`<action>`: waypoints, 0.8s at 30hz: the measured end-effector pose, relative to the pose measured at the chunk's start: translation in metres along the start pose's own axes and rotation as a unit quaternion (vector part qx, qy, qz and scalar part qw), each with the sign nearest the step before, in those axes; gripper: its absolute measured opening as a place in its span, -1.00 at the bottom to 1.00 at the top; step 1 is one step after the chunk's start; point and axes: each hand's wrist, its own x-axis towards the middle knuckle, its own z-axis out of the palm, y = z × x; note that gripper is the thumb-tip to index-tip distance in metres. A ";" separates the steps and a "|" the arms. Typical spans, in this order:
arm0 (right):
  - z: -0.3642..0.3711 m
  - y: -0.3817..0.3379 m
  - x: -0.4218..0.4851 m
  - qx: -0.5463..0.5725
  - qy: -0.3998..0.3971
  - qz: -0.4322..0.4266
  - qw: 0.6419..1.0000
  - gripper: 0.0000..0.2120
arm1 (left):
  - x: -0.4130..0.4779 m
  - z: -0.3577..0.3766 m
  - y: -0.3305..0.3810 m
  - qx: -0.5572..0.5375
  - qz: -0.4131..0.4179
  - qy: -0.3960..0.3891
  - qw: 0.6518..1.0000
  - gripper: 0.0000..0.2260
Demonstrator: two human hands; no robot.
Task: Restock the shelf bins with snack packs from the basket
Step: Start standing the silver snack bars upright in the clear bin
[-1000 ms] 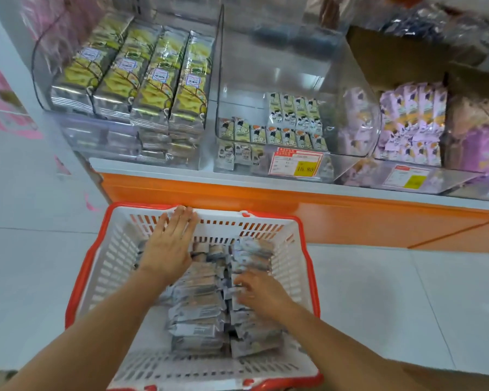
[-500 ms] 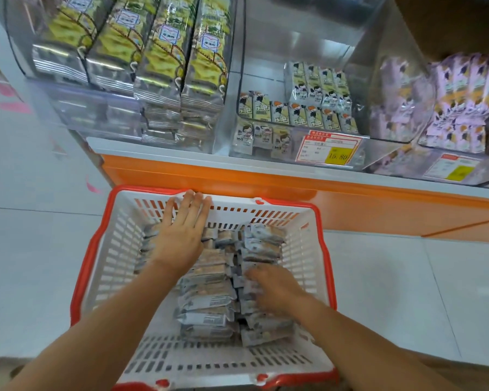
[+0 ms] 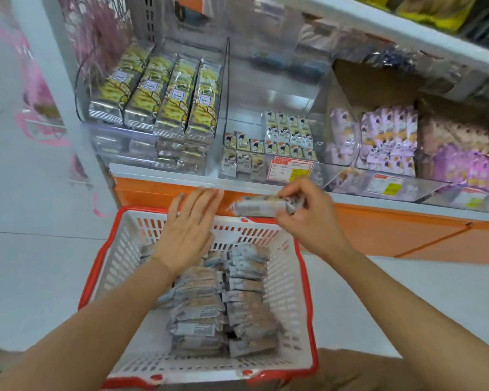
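Note:
A white basket with a red rim stands on the floor below the shelf, holding two rows of several grey snack packs. My right hand pinches one grey snack pack above the basket's far rim, just below the clear middle bin. That bin holds several small cream packs low at its front. My left hand hovers flat over the basket's far left part with straight fingers, holding nothing.
The left bin holds yellow-and-silver packs. Purple packs fill the bins to the right. Price tags hang on the bin fronts. An orange base panel runs under the shelf. White floor tiles surround the basket.
My right hand has lifted out of the basket with one grey pack and risen toward the shelf. My left hand has come up off the packs. The view tilted upward.

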 end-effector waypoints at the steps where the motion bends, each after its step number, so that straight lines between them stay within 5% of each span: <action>1: -0.012 -0.012 0.007 0.017 0.041 -0.009 0.999 -0.83 | 0.006 -0.007 -0.001 0.003 0.002 0.016 1.000 -0.40; 8: -0.048 -0.038 0.095 0.003 0.197 -0.019 0.980 -0.77 | 0.053 -0.037 -0.015 0.069 0.009 0.053 0.996 -0.26; 13: -0.017 -0.009 0.160 -0.090 0.149 0.086 0.981 -0.78 | 0.061 -0.030 -0.027 0.114 0.008 0.035 0.993 -0.22; 24: 0.033 0.025 0.224 -0.244 0.071 0.123 0.959 -0.77 | 0.065 0.004 -0.037 0.098 0.047 0.135 0.985 -0.32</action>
